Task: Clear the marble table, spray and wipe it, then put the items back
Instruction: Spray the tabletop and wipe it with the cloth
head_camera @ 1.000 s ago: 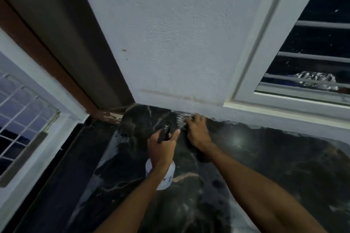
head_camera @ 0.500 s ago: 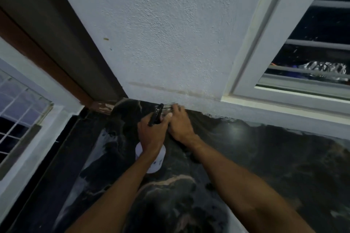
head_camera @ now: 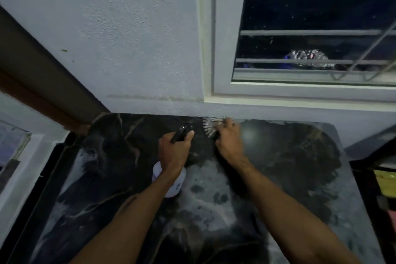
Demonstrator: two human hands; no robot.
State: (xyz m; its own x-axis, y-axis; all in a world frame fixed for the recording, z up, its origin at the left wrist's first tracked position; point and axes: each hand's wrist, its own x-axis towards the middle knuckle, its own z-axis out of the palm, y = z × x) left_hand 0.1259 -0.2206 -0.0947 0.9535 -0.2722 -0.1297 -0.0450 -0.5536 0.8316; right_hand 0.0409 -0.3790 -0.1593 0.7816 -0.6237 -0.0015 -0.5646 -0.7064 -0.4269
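The left hand (head_camera: 174, 152) is closed around a spray bottle (head_camera: 169, 182), fingers wrapped about its neck and the thumb lying over the top beside the dark trigger head (head_camera: 182, 133). The white body of the bottle shows below the wrist and hangs just above the dark marble bench (head_camera: 289, 167); whether its base touches the stone cannot be told. The nozzle points away from the person, toward the wall (head_camera: 128, 38) ahead of both hands.

The right hand (head_camera: 228, 141) lies just beside the left, a little farther forward, pressed down on a patterned cloth (head_camera: 210, 127). Its fingers are curled over the cloth, gripping it against the bench at the back edge where stone meets wall. Only a striped, light-and-dark fringe of the cloth shows past the fingertips on the left-hand side; the rest is hidden under the palm. The hand is slightly blurred.

The bench surface around and behind the hands is black with pale veins and cloudy grey patches, and a bright spot of light reflects just right of the right hand. Beyond that hand, up and to the right, stands a white-framed window (head_camera: 300, 90) with horizontal bars. Far to the right of the bench edge, something yellow (head_camera: 385, 182) sits in shadow.
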